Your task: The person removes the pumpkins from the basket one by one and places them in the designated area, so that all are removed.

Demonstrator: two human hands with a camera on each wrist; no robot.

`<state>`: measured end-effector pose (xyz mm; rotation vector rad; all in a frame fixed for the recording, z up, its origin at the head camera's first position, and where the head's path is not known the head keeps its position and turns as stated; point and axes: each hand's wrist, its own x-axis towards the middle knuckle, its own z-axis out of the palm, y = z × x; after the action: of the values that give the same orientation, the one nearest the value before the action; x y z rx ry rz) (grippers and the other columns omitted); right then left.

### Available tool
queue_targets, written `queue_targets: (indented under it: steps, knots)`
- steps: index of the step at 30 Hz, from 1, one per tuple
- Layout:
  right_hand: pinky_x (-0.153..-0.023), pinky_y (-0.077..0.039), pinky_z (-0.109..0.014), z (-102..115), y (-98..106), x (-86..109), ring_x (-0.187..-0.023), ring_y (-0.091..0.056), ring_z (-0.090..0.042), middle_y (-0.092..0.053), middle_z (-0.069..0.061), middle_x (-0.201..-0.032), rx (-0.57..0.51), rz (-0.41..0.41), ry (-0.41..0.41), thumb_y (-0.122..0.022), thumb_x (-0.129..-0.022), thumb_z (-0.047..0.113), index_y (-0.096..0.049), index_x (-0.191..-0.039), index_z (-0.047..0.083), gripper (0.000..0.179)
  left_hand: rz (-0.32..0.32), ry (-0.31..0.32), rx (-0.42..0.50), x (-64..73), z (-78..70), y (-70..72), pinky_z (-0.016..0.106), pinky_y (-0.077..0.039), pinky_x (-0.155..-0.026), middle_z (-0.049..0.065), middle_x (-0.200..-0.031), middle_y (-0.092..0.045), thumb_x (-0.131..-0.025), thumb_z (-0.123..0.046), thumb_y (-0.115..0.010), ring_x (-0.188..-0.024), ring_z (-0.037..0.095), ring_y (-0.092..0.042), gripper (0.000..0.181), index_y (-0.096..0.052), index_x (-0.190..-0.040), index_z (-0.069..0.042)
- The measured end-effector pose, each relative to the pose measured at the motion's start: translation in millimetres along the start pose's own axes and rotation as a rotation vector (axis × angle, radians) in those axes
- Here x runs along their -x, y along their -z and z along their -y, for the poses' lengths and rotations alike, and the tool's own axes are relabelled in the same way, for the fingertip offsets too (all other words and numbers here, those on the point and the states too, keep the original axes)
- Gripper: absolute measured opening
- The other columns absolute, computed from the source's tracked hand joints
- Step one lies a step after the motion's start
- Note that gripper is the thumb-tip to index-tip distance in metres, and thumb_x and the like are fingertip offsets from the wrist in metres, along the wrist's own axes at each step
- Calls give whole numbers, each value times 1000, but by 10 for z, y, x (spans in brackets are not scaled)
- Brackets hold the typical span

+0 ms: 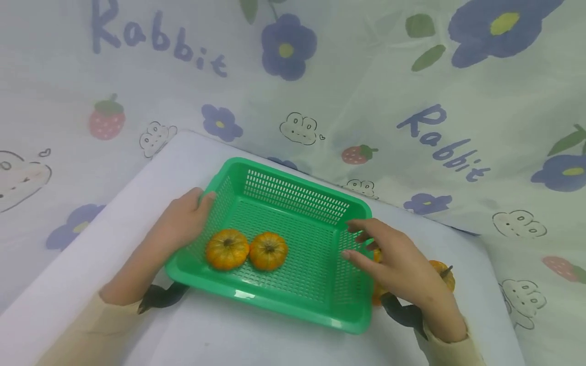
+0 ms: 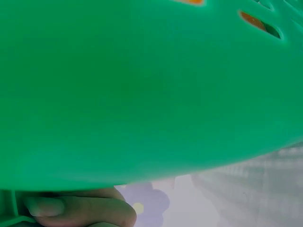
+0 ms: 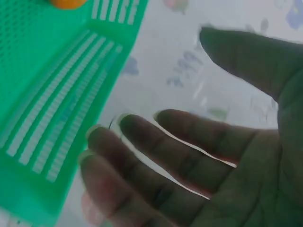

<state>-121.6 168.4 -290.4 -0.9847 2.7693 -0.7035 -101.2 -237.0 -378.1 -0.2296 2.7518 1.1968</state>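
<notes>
A green plastic basket [image 1: 297, 314] with slotted walls stands on the white table. Two small orange pumpkins, a left one [image 1: 227, 249] and a right one [image 1: 268, 251], sit side by side in its left half. My left hand [image 1: 185, 218] grips the basket's left rim, thumb over the edge; in the left wrist view its curled fingers [image 2: 85, 210] show below the green wall. Over the right rim hovers my right hand [image 1: 398, 259], fingers spread and nothing in them. The right wrist view shows its palm and parted fingers [image 3: 165, 146] beside the slotted wall.
Right of the basket, more orange pumpkins are partly hidden by my right hand; one pumpkin [image 1: 443, 275] shows its stem past the wrist. A printed cloth [image 1: 256, 101] with rabbits, flowers and strawberries hangs behind the table [image 1: 201, 325].
</notes>
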Motion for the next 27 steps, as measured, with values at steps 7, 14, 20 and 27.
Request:
queue_targets:
  steps: [7,14,20,27]
  knots:
    - [-108,-48,-48,300,-125,-519,-139,-51,-25,-53,-3,-152,186,246,112,-86,-87,42,-50,-154,15,80,1,11,-9,-1,-31,6,51,-51,-78,21,-100,-57,-114,-46,-24,-93,37,-55,58,-48,-124,5]
    - [-104,-51,-39,480,-412,-1012,-136,-52,-20,-47,1,-156,297,493,144,-90,-83,44,-41,-160,22,94,6,24,6,2,-27,-22,51,-54,-78,23,-103,-59,-114,-48,-23,-94,38,-59,60,-48,-127,5]
    - [-103,-51,-42,499,-665,-1246,-133,-54,-20,-44,1,-159,315,614,107,-90,-83,46,-36,-163,24,99,-8,17,0,0,-40,-41,60,-51,-89,29,-114,-59,-114,-46,-24,-104,43,-58,62,-46,-135,8]
    - [-98,-52,-37,473,-925,-1361,-116,-59,-17,-53,3,-143,262,657,137,-92,-80,43,-45,-157,22,93,-12,24,-1,21,-49,-4,53,-52,-81,22,-103,-58,-114,-46,-26,-94,37,-57,56,-49,-126,4]
